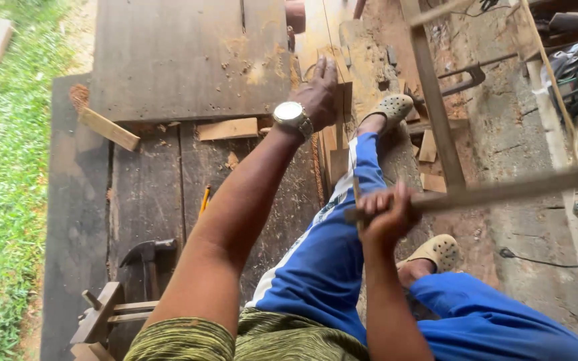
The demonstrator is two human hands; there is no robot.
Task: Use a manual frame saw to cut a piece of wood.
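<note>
Left hand point(319, 90) spread flat on narrow wood strip point(334, 144) across plank worktop point(168, 60), right hand point(386, 212) clenched around blurred saw handle point(503, 190), claw hammer point(147, 257) near left elbow

- The left hand point(318, 90) presses on a narrow plank point(338, 144), the landmark here.
- The right hand point(386, 212) lies nearer than the plank, gripping a saw point(496, 190) that runs off rightwards.
- A hammer point(147, 257) and pencil point(204, 198) lie left of the plank on the tabletop point(142, 194).
- A wood offcut point(229, 129) lies just left of the plank.
- A sandalled foot point(391, 107) rests just right of the plank.
</note>
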